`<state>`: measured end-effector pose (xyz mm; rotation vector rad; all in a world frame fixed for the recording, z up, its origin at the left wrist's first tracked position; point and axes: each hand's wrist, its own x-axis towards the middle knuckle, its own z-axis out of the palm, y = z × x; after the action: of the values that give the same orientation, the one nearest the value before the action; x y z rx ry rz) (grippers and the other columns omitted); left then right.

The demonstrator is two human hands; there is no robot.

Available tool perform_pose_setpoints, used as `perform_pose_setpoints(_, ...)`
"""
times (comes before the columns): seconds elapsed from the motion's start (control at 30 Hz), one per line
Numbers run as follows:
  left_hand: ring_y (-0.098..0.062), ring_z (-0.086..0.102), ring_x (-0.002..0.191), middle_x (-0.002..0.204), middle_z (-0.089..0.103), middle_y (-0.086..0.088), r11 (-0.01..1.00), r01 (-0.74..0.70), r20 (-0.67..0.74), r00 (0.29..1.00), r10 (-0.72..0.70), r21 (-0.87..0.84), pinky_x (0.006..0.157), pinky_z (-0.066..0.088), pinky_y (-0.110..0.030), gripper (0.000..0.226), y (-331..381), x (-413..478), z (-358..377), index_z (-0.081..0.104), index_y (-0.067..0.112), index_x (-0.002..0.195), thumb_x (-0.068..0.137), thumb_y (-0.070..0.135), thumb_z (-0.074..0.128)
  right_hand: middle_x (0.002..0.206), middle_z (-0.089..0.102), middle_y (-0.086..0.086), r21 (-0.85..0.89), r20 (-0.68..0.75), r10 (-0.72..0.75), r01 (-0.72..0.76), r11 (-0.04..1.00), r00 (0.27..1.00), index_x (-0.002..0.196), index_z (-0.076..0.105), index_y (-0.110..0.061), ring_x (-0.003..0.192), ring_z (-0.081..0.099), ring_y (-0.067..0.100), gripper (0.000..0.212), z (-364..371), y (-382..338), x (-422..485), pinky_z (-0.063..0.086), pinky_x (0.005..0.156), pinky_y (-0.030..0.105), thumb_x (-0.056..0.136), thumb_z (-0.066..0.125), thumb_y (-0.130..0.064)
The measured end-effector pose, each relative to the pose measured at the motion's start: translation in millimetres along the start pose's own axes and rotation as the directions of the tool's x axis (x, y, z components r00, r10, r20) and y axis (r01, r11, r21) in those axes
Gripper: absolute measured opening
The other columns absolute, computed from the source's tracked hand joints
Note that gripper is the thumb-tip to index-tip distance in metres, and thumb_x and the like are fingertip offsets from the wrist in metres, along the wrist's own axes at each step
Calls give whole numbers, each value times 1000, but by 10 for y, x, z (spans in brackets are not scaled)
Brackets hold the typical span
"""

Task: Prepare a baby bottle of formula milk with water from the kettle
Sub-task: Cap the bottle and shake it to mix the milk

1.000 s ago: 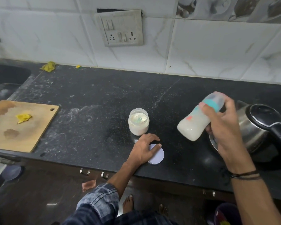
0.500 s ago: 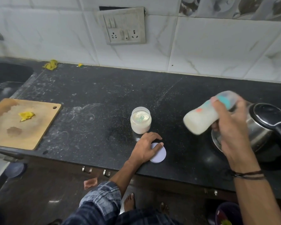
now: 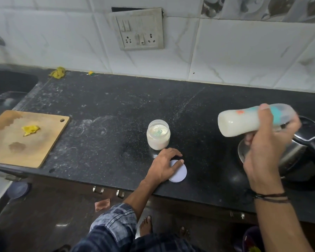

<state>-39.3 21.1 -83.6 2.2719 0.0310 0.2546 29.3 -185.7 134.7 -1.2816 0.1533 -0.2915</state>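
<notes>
Over speckled black counter (image 3: 116, 110): right hand (image 3: 265, 151) grips milky cylindrical bottle (image 3: 240, 122); left hand (image 3: 164, 166) relaxed on round lid (image 3: 180, 174).

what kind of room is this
Most likely a home kitchen: a dark stone counter with a sink set into its left end, a wooden cutting board, and an electric kettle on the right.

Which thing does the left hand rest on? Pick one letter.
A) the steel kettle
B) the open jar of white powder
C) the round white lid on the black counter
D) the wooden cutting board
C: the left hand rests on the round white lid, which lies flat on the black counter just in front of the open clear jar of white powder, while the right hand holds the milky baby bottle.
</notes>
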Motion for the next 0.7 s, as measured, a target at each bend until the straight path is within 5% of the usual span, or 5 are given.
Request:
perform_pose_setpoints(0.13, -5, 54, 114, 122, 67, 13, 1000, -6, 4, 1000, 6, 2, 96, 46, -27, 30, -6, -6, -4, 72, 24, 116, 98, 45, 60, 88, 73, -13, -183, 252, 93, -47, 982, 963, 116, 58, -46, 68, 68, 2, 56, -14, 3, 24, 51, 51, 18, 67, 85, -46)
perform_pose_setpoints(0.27, -6, 55, 113, 122, 67, 11, 1000, -2, 4, 1000, 2, 1, 96, 46, -27, 32, 19, 0, -3, 72, 23, 115, 97, 46, 59, 87, 74, -21, -98, 129, 70, -58, 994, 989, 118, 56, -44, 73, 68, 0, 53, -59, 17, 86, 48, 48, 19, 72, 82, -51)
perform_pose_setpoints(0.4, -6, 55, 113, 121, 67, 12, 1000, -6, 6, 1000, 6, -3, 96, 45, -26, 33, 8, -7, -3, 72, 23, 115, 97, 48, 58, 100, 73, -8, -195, 308, 148, -90, 977, 940, 115, 59, -48, 80, 71, 6, 58, -16, 73, -16, 55, 58, 22, 64, 87, -48)
perform_pose_setpoints(0.53, -5, 55, 112, 120, 68, 12, 1000, -5, 4, 1000, 5, -6, 96, 44, -24, 35, 15, 0, -1, 72, 23, 115, 97, 49, 57, 86, 73, -19, -89, 136, 103, -91, 992, 985, 118, 55, -46, 72, 67, 4, 55, -33, 52, 5, 48, 47, 19, 71, 82, -53)
perform_pose_setpoints(0.7, -5, 55, 113, 121, 67, 13, 1000, -10, 10, 1000, 10, 8, 96, 45, -25, 36, -12, -1, 5, 71, 24, 115, 97, 51, 56, 106, 70, -3, -206, 303, 147, -86, 975, 942, 115, 57, -49, 83, 72, 7, 58, -53, 80, -38, 57, 60, 23, 64, 86, -47)
